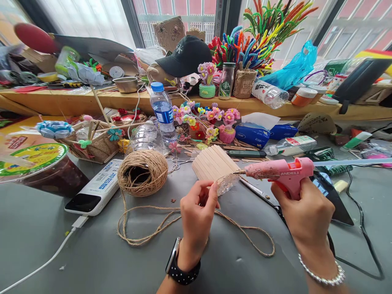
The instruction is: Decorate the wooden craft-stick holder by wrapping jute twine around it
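My right hand [306,216] is wrapped around a pink glue gun [275,169], a finger at its trigger. The gun points left, and its metal tip is at or very near the upper edge of a clear plastic piece [227,184]. My left hand [200,204] pinches that piece between thumb and fingers; what looks like twine runs along its edge. Jute twine [260,247] loops over the table beneath my left hand and leads to a twine ball [142,173] on the left. Behind the plastic lies a panel of wooden craft sticks [214,163].
Scissors [260,192] lie beside the gun, partly hidden. At left stand a lidded drink cup [55,171] and a white power bank [98,188] with a cable. A water bottle [162,110], pipe-cleaner flowers [199,118] and tissue packs [252,134] line the back. A black cord [363,220] curves at right.
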`<state>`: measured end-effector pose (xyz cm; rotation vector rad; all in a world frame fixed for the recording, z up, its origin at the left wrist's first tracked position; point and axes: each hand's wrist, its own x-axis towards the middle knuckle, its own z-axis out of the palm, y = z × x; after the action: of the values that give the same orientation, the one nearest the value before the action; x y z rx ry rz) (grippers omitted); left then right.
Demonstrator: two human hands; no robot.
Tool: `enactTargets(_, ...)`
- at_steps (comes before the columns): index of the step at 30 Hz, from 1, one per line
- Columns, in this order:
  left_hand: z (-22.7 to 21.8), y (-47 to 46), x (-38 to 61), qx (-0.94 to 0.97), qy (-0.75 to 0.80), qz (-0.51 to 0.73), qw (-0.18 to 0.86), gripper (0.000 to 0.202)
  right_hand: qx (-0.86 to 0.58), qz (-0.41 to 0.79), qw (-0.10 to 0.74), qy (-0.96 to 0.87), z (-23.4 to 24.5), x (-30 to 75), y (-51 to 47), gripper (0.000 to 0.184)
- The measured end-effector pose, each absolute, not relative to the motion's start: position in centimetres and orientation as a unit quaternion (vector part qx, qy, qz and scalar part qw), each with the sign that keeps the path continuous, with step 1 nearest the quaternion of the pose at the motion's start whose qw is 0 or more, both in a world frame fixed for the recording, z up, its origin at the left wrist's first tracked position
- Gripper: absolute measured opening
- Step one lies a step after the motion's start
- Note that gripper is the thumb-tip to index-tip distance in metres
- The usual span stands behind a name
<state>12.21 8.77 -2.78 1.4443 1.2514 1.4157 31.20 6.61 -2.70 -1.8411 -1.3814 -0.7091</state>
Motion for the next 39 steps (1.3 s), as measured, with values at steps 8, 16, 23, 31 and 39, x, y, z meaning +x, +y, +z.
enactTargets(8,-3.0,8.8,12.1,0.561,0.487,0.552,0.378,0.016,-0.713,-0.272,0.361,-0.536,-2.5,31.3,6.5,0.028)
enactTargets(16,-2.8,8.7,12.2,0.562,0.496,0.548,0.373,0.018,-0.706,-0.264,0.365,-0.547,-2.6,30.9,6.4,0.026)
enactTargets(23,-2.5,8.7,12.3,0.559,0.497,0.548,0.374,0.018,-0.715,-0.240,0.368,-0.544,-2.3,30.4,6.3,0.024)
enactTargets(31,-2.5,8.7,12.3,0.562,0.497,0.547,0.371,0.018,-0.723,-0.230,0.374,-0.533,-2.3,30.3,6.3,0.023)
enactTargets(39,-2.4,8.8,12.2,0.558,0.505,0.543,0.373,0.019,-0.730,-0.235,0.378,-0.519,-2.2,31.1,6.6,0.032)
